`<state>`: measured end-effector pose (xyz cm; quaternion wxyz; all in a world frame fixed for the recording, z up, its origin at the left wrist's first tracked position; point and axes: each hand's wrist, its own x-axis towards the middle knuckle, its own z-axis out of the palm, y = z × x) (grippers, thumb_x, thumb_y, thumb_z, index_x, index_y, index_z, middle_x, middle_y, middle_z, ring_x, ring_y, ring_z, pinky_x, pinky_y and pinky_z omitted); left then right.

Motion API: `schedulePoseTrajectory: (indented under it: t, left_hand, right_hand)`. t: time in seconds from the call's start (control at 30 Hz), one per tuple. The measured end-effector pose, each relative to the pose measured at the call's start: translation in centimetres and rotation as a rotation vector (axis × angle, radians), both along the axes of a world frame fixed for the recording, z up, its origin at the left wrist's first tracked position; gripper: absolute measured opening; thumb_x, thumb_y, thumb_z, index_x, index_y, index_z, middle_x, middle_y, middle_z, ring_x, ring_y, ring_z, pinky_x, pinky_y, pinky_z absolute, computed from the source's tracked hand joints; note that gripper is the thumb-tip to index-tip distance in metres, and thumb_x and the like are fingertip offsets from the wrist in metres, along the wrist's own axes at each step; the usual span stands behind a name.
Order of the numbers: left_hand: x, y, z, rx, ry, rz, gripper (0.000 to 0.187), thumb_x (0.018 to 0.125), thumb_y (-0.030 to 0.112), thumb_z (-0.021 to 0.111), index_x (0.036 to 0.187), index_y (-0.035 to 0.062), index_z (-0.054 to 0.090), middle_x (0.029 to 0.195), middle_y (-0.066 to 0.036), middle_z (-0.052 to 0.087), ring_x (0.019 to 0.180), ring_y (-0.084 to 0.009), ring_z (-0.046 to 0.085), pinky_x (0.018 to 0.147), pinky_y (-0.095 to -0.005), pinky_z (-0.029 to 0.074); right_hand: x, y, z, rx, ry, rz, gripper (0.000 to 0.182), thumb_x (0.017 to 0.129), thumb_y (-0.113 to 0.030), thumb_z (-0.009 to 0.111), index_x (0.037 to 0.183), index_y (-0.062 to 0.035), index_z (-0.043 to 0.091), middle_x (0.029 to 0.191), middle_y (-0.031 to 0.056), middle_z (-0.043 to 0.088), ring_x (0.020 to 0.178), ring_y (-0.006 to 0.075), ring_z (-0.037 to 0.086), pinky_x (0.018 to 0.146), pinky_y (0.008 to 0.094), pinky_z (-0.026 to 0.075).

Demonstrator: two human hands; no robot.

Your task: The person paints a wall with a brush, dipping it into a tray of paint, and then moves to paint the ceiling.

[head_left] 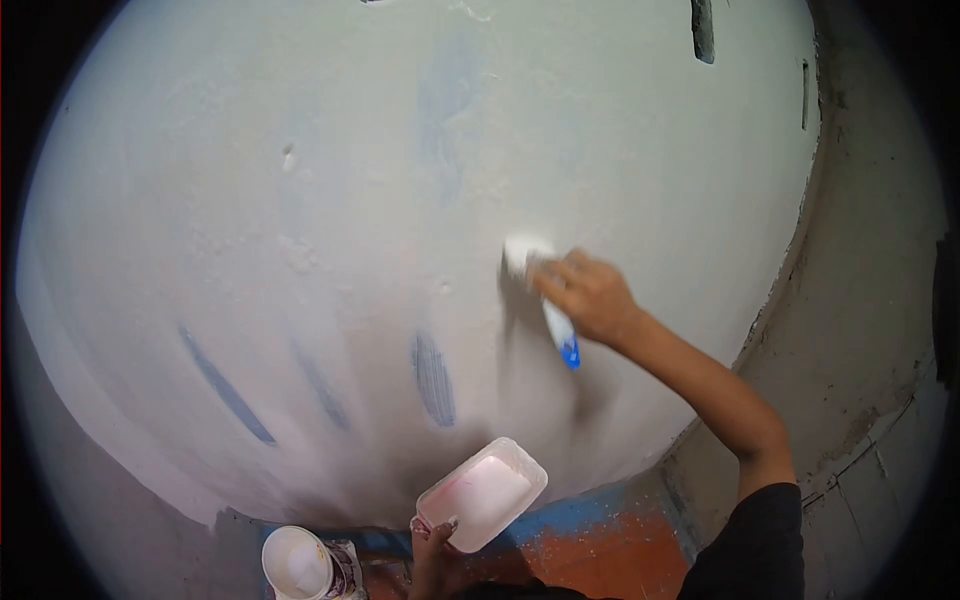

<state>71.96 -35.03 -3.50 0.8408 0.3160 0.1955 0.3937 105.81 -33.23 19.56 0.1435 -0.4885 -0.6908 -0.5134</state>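
My right hand (pixel 590 293) is wrapped round a paintbrush (pixel 560 328) with a white handle and a blue end. White bristles press against, or very near, the pale wall (pixel 350 220); slight blur hides the exact contact. Lower down, my left hand (pixel 435 545) grips a shallow white plastic tray (pixel 525 461) by its near left edge, the thumb over the rim. White paint with a pinkish tint lies inside the tray. Bluish streaks (pixel 433 380) show on the wall left of the brush.
A white bucket (pixel 272 553) with white paint inside stands at the lower left. The floor (pixel 620 555) is reddish-orange with a blue border and white specks. An unpainted grey wall (pixel 850 300) lies to the right. A dark slot (pixel 703 32) cuts into the wall at the upper right.
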Motion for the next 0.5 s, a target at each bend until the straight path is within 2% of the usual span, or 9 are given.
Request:
schedulePoseTrajectory:
  t: [0.1,0.17,0.2,0.23,0.27,0.33,0.4,0.47,0.5]
  left_hand:
    - [0.0,-0.1,0.1,-0.071,-0.049,0.062,0.048,0.080,-0.001,0.060,0.126,-0.0059,0.050,0.113,-0.016,0.063,0.101,-0.0260,0.067,0.092,-0.0414,0.056]
    - [-0.1,0.0,0.2,-0.071,-0.061,0.070,0.048,0.079,-0.001,0.060,0.126,-0.0060,0.050,0.113,-0.016,0.063,0.101,-0.0260,0.067,0.092,-0.0415,0.056]
    - [-0.1,0.0,0.3,-0.069,-0.068,0.072,0.048,0.079,-0.001,0.059,0.126,-0.0060,0.050,0.113,-0.016,0.063,0.101,-0.0260,0.067,0.092,-0.0416,0.056]
    - [-0.1,0.2,0.3,-0.073,-0.054,0.068,0.048,0.079,-0.001,0.059,0.126,-0.0061,0.050,0.113,-0.016,0.063,0.101,-0.0260,0.067,0.092,-0.0416,0.056]
    - [0.0,0.2,0.4,-0.076,-0.043,0.064,0.049,0.079,-0.001,0.059,0.127,-0.0062,0.050,0.114,-0.016,0.063,0.101,-0.0261,0.067,0.092,-0.0417,0.056]
    - [0.2,0.3,0.2,-0.057,-0.018,0.033,0.052,0.080,0.003,0.061,0.129,-0.0046,0.047,0.118,-0.016,0.061,0.106,-0.0267,0.065,0.095,-0.0431,0.055]
    - [0.2,0.7,-0.6,-0.014,0.005,-0.018,0.058,0.080,0.010,0.063,0.133,-0.0013,0.044,0.124,-0.015,0.057,0.116,-0.0279,0.060,0.100,-0.0459,0.052]
    - [0.2,0.8,-0.8,-0.021,-0.001,-0.023,0.057,0.081,0.009,0.063,0.133,-0.0013,0.044,0.125,-0.015,0.057,0.117,-0.0280,0.060,0.100,-0.0459,0.052]
    - [0.1,0.9,-1.0,-0.024,-0.004,-0.025,0.057,0.081,0.008,0.062,0.133,-0.0014,0.044,0.125,-0.015,0.057,0.117,-0.0281,0.060,0.100,-0.0458,0.052]
  right_hand:
    - [-0.1,-1.2,-0.2,-0.253,0.131,-0.002,0.042,0.075,-0.009,0.064,0.116,-0.0164,0.067,0.112,0.0032,0.069,0.088,0.0238,0.064,0.066,0.0359,0.055]
    - [0.9,-0.5,4.3,-0.090,0.186,0.136,0.044,0.073,-0.010,0.068,0.116,-0.0186,0.067,0.113,0.0018,0.069,0.090,0.0256,0.064,0.074,0.0369,0.055]
    - [2.2,0.6,7.5,0.034,0.091,0.148,0.041,0.074,-0.012,0.071,0.114,-0.0190,0.068,0.111,0.0016,0.070,0.092,0.0266,0.064,0.080,0.0375,0.054]
    - [2.1,1.4,11.2,0.189,-0.014,0.174,0.030,0.080,-0.015,0.071,0.109,-0.0175,0.070,0.104,0.0027,0.071,0.088,0.0270,0.065,0.077,0.0376,0.054]
    - [1.5,1.9,14.6,0.354,-0.012,0.263,0.020,0.085,-0.018,0.069,0.105,-0.0167,0.072,0.098,0.0042,0.073,0.084,0.0280,0.066,0.074,0.0381,0.053]
    - [0.9,2.4,19.3,0.457,-0.030,0.150,0.017,0.089,-0.020,0.067,0.106,-0.0171,0.073,0.098,0.0050,0.073,0.084,0.0302,0.066,0.073,0.0384,0.054]
    - [0.1,3.4,20.4,0.493,-0.007,0.135,0.024,0.086,-0.015,0.066,0.109,-0.0170,0.072,0.099,0.0037,0.072,0.084,0.0289,0.065,0.074,0.0394,0.054]
    - [0.0,4.3,17.4,0.453,-0.017,0.201,0.032,0.080,-0.009,0.064,0.111,-0.0152,0.070,0.100,0.0031,0.071,0.085,0.0260,0.063,0.073,0.0380,0.054]
    - [-0.6,4.3,14.8,0.406,-0.055,0.059,0.038,0.076,-0.006,0.063,0.113,-0.0130,0.069,0.103,0.0029,0.070,0.085,0.0235,0.062,0.066,0.0354,0.054]
